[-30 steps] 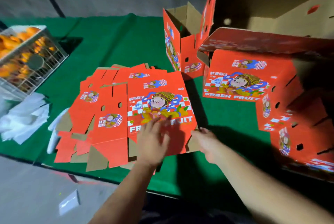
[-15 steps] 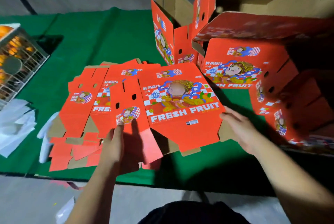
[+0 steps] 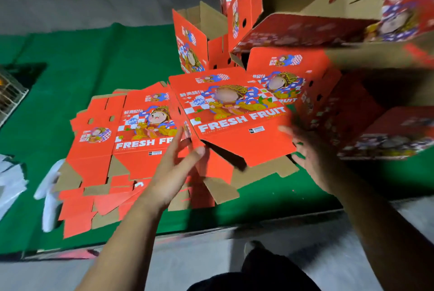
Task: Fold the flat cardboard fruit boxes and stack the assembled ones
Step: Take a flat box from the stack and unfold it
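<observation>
A red "FRESH FRUIT" cardboard box (image 3: 237, 123) is raised off the pile and tilted, its brown bottom flaps hanging loose. My left hand (image 3: 176, 168) touches its left side panel with straight fingers and the thumb at the lower corner. My right hand (image 3: 307, 149) is blurred at its right edge, fingers spread against it. Beneath and to the left lies the pile of flat red boxes (image 3: 105, 149) on the green table (image 3: 82, 67). Assembled red boxes (image 3: 288, 67) are stacked at the right, reaching above the frame.
One half-open red box (image 3: 192, 51) stands upright at the back centre. A wire basket (image 3: 11, 95) sits at the left edge. White foam sleeves (image 3: 49, 196) lie by the pile's left side. The table's front edge runs just before my legs.
The top box has come up off the pile and shifted right, starting to open out. My left hand moved from its lower panel to its left side; my right hand stayed at the right edge.
</observation>
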Demonstrator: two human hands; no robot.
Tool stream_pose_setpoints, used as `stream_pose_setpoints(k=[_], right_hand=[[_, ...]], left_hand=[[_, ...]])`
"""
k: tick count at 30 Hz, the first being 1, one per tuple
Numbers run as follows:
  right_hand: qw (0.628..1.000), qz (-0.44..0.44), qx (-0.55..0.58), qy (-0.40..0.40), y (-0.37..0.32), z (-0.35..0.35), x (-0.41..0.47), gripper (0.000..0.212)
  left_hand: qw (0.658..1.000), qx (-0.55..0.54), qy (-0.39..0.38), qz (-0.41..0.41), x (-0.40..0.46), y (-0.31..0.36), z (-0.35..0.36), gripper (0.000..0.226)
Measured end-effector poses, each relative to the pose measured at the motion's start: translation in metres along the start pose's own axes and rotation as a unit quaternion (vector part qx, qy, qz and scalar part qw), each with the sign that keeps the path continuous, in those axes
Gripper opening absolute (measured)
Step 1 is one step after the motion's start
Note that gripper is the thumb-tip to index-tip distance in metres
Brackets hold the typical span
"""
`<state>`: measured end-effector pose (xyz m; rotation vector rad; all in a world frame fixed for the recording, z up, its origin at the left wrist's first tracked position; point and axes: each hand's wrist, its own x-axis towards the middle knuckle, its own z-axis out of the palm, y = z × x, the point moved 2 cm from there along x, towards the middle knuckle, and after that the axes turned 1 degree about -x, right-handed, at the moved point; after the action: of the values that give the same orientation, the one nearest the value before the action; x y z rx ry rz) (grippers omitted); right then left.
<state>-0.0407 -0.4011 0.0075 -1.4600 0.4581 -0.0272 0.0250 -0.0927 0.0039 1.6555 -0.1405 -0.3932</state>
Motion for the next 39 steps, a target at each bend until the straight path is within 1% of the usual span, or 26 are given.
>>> stream_pose_setpoints(k=[2,4,5,6,7,9,10,12,13,14,15,17,18,20,21,23,24,25,26,27,28,30,32,34,36,39], right_hand=[[0.994,-0.05,-0.089,0.039,0.004,0.006,-0.01,0.046],[0.966,-0.09,-0.231,0.078,0.006,0.014,-0.015,0.061],[0.947,-0.099,-0.291,0.089,0.006,0.02,-0.016,0.069],[0.933,-0.107,-0.331,0.097,0.006,0.027,-0.016,0.074],[0.922,-0.115,-0.356,0.098,0.006,0.032,-0.016,0.078],[0.916,-0.112,-0.374,0.093,0.011,0.035,-0.015,0.079],[0.922,-0.1,-0.362,0.098,0.013,0.033,-0.012,0.076],[0.944,-0.069,-0.298,0.127,0.016,0.023,-0.007,0.069],[0.953,-0.054,-0.263,0.141,0.018,0.017,-0.004,0.064],[0.958,-0.042,-0.24,0.149,0.02,0.011,0.002,0.056],[0.96,-0.033,-0.234,0.15,0.023,0.006,0.009,0.046],[0.955,0.006,-0.26,0.146,0.029,-0.003,0.023,0.031],[0.948,0.04,-0.282,0.14,0.033,-0.006,0.028,0.032],[0.925,0.1,-0.348,0.117,0.038,-0.009,0.041,0.047],[0.906,0.118,-0.393,0.105,0.04,-0.007,0.048,0.055],[0.878,0.118,-0.456,0.089,0.037,0.002,0.058,0.063],[0.879,0.098,-0.461,0.077,0.034,0.009,0.061,0.063],[0.895,0.067,-0.437,0.055,0.029,0.016,0.062,0.061],[0.922,0.039,-0.384,0.026,0.025,0.023,0.062,0.059],[0.944,0.024,-0.33,-0.001,0.021,0.029,0.061,0.059],[0.955,0.02,-0.294,-0.029,0.02,0.032,0.06,0.061],[0.958,0.004,-0.277,-0.072,0.016,0.037,0.058,0.065],[0.947,-0.009,-0.304,-0.102,0.014,0.042,0.055,0.081],[0.949,-0.009,-0.297,-0.103,0.008,0.043,0.055,0.093],[0.958,-0.02,-0.271,-0.091,0.003,0.043,0.056,0.094],[0.96,-0.035,-0.263,-0.087,-0.001,0.041,0.057,0.093]], left_hand=[[0.999,0.033,-0.016,0.009,0.005,0.003,0.009,0.114],[0.984,0.175,-0.024,0.019,0.009,0.011,0.021,0.129],[0.967,0.256,-0.009,0.011,0.01,0.011,0.024,0.135],[0.956,0.294,0.011,0.012,0.01,0.007,0.023,0.138],[0.958,0.285,0.022,0.013,0.01,0.003,0.022,0.137],[0.98,0.195,0.023,-0.008,0.012,-0.003,0.02,0.127],[0.987,0.154,0.023,-0.028,0.015,-0.006,0.02,0.115],[0.99,0.097,0.069,-0.07,0.026,-0.014,0.018,0.086],[0.988,0.057,0.1,-0.101,0.033,-0.019,0.016,0.083],[0.983,0.0,0.124,-0.133,0.041,-0.025,0.016,0.09],[0.975,-0.049,0.14,-0.163,0.047,-0.031,0.016,0.105],[0.966,-0.085,0.156,-0.188,0.061,-0.039,0.018,0.124],[0.967,-0.081,0.164,-0.178,0.069,-0.044,0.018,0.127],[0.972,-0.052,0.169,-0.155,0.08,-0.052,0.022,0.13],[0.972,-0.051,0.169,-0.156,0.082,-0.055,0.027,0.133],[0.968,-0.068,0.178,-0.163,0.078,-0.058,0.039,0.138],[0.966,-0.071,0.192,-0.158,0.075,-0.058,0.045,0.139],[0.965,-0.083,0.207,-0.14,0.072,-0.057,0.051,0.132],[0.963,-0.097,0.222,-0.118,0.07,-0.057,0.055,0.121],[0.961,-0.105,0.232,-0.103,0.066,-0.054,0.06,0.108],[0.96,-0.109,0.241,-0.088,0.063,-0.051,0.064,0.096],[0.961,-0.096,0.255,-0.047,0.055,-0.043,0.071,0.073],[0.963,-0.063,0.261,-0.006,0.044,-0.032,0.081,0.058],[0.967,-0.058,0.247,0.026,0.035,-0.022,0.094,0.057],[0.972,-0.046,0.224,0.051,0.033,-0.016,0.107,0.059],[0.976,-0.023,0.2,0.085,0.034,-0.011,0.114,0.063]])
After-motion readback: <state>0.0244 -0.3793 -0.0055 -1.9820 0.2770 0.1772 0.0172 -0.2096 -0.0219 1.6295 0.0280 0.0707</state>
